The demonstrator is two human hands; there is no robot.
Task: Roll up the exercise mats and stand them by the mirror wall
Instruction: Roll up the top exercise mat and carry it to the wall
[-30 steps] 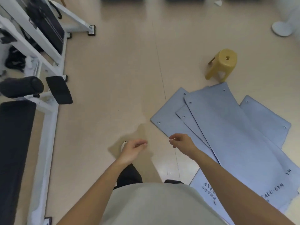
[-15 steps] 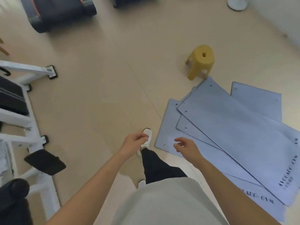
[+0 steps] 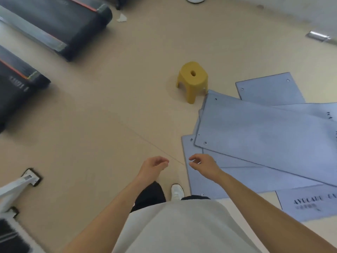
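head view: i stand on the tan floor (image 3: 109, 125) and look down past my shirt at both forearms.
far left: two dark treadmills (image 3: 54, 28) and a white machine foot (image 3: 30, 178) sit well apart from the work.
left hand: my left hand (image 3: 155, 166) hangs out in front of me over bare floor, fingers loosely curled, holding nothing.
shoe: my white shoe (image 3: 177, 192) is planted just beside the near corner of the pile.
yellow stool: the yellow stool (image 3: 193, 79) stands upright at the pile's far corner; i cannot tell whether it touches.
right hand: my right hand (image 3: 204, 165) hovers over the near left edge of the pile, palm down, fingers loosely curled, empty.
mats: the blue-grey mats (image 3: 255, 177) lie flat and unrolled on the floor to my right, several overlapped at angles, with the top mat (image 3: 264, 136) slanting across the rest.
step: i judge this to be the approach; no mat is rolled yet.
next move: i likely need to crouch, take the short eyelet end of the top mat in both hands, and curl it tight and square.
mirror wall: not in sight from here.
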